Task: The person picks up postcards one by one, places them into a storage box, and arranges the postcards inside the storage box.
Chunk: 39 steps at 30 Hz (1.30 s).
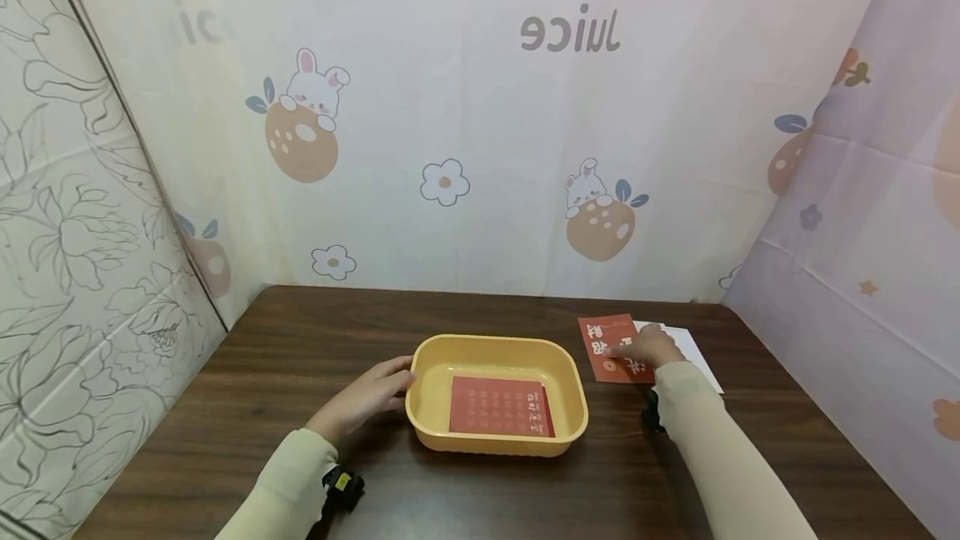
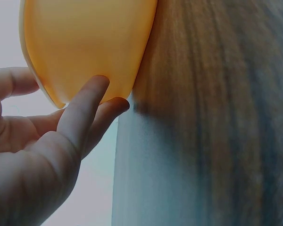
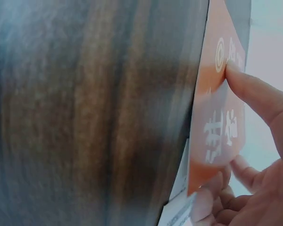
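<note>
Shows open room on the dark wood bench (image 1: 330,327) left of the yellow tray (image 1: 495,443), and a narrow gap between tray and red card (image 1: 611,333), toward the back right beside white sheets (image 1: 697,352). With the left grip (image 1: 367,392), holds the tray's left rim, digits slightly spread about its wall. With the right grip (image 1: 652,346), pinches the red card, one digit pressing its printed face, others curled at an edge. Inside the tray, displays red packets (image 1: 497,405).

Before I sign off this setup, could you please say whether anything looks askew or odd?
In the tray, the stacked red cards look slightly askew, as one pokes out at the right. On the backdrop, "Juice" reads backwards.
</note>
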Motion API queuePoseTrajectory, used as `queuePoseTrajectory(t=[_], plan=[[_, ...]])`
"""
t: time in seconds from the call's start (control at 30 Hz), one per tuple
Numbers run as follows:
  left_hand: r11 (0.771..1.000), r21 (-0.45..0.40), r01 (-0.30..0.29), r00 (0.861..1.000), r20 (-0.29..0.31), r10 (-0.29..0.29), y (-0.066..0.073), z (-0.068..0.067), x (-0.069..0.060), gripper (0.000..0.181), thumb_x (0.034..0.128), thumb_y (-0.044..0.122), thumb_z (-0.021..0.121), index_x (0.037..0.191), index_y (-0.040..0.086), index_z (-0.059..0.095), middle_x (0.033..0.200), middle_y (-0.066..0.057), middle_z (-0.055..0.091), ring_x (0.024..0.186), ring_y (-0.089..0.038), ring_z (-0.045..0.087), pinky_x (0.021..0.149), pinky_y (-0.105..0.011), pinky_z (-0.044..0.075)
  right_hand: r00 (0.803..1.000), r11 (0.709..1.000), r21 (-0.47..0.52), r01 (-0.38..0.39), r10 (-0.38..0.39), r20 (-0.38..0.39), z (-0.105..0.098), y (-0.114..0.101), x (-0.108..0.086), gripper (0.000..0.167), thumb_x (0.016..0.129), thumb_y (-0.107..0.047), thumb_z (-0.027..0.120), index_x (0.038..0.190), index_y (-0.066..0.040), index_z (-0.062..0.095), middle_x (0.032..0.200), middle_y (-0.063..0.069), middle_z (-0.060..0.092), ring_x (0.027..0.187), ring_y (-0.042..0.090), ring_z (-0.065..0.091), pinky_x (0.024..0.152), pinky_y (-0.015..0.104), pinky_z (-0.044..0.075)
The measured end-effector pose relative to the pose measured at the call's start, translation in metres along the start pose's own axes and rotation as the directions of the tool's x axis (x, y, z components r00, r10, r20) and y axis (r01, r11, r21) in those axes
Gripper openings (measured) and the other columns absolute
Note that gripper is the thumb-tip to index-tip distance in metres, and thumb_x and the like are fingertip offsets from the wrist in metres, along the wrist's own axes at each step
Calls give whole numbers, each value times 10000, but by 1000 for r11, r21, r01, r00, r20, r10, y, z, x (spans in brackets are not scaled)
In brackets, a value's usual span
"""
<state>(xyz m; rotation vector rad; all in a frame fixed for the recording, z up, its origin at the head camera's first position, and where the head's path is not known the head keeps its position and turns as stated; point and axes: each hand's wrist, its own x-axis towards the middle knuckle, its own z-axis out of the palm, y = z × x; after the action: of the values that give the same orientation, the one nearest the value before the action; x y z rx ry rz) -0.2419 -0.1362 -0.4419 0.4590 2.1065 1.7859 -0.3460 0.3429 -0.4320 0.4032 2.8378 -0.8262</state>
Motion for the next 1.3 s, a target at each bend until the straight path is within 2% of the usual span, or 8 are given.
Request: queuePoseTrajectory(t=[0.1, 0.3, 0.43, 0.57, 0.83, 1.03, 1.17, 1.3], plan=[[1000, 1, 1, 1000, -2, -1, 0, 0, 0, 558, 1063, 205, 447, 1509, -98, 306, 1474, -297, 417, 1253, -352, 532, 973, -458, 513, 999, 999, 40, 32, -31, -31, 0, 2, -2, 891, 862, -372, 767, 1339, 215, 297, 1170, 352, 502, 1009, 421, 524, 897, 569, 501], [1000, 10, 2, 1000, -6, -1, 1, 0, 1, 554, 1065, 205, 442, 1508, -99, 308, 1473, -299, 418, 1250, -357, 537, 971, -457, 514, 982, 986, 78, 146, -135, -130, -4, -2, -12, 517, 978, -267, 627, 1193, 182, 487, 1005, 279, 588, 867, 334, 588, 708, 430, 528], [1000, 8, 2, 1000, -8, -2, 2, 1, 0, 556, 1065, 200, 440, 1508, -106, 301, 1474, -305, 414, 1252, -361, 534, 972, -459, 513, 972, 976, 114, 185, -165, -168, -4, -3, -14, 472, 1022, -229, 541, 1232, 190, 484, 981, 266, 598, 783, 272, 609, 621, 361, 530], [1000, 11, 9, 1000, -10, -9, 1, 1, 0, 561, 1062, 201, 443, 1509, -106, 299, 1475, -303, 414, 1254, -352, 532, 973, -454, 514, 973, 961, 205, 186, -152, -172, -4, -2, -12, 482, 1047, -224, 475, 1314, 176, 445, 998, 258, 586, 724, 222, 609, 569, 326, 529], [1000, 12, 14, 1000, -15, -14, 1, 1, 0, 556, 1057, 204, 449, 1507, -94, 316, 1473, -288, 424, 1252, -342, 535, 972, -445, 516, 988, 928, 340, 154, -132, -86, -7, -4, -11, 529, 1069, -247, 333, 1442, 126, 302, 1147, 265, 524, 830, 229, 604, 626, 323, 547], [1000, 16, 24, 999, -28, -24, -1, 1, 1, 553, 1053, 209, 457, 1507, -81, 331, 1470, -274, 435, 1247, -334, 542, 968, -436, 519, 989, 928, 341, 147, -133, -63, -12, -10, -13, 513, 1054, -223, 320, 1449, 104, 301, 1203, 267, 496, 911, 277, 586, 670, 357, 547], [999, 13, 31, 999, -37, -30, -3, 2, 3, 554, 1053, 212, 465, 1509, -75, 333, 1474, -267, 434, 1251, -328, 542, 972, -435, 517, 982, 932, 310, 190, -178, -67, -15, -13, -15, 501, 1039, -189, 318, 1440, 110, 336, 1277, 297, 470, 1019, 343, 542, 774, 427, 525], [1000, 7, 28, 999, -37, -27, -4, 2, 4, 552, 1054, 209, 463, 1508, -77, 332, 1475, -271, 431, 1255, -330, 538, 973, -441, 516, 975, 929, 298, 221, -209, -71, -18, -18, -18, 518, 1061, -234, 320, 1453, 105, 324, 1306, 301, 456, 1055, 354, 521, 787, 405, 510]])
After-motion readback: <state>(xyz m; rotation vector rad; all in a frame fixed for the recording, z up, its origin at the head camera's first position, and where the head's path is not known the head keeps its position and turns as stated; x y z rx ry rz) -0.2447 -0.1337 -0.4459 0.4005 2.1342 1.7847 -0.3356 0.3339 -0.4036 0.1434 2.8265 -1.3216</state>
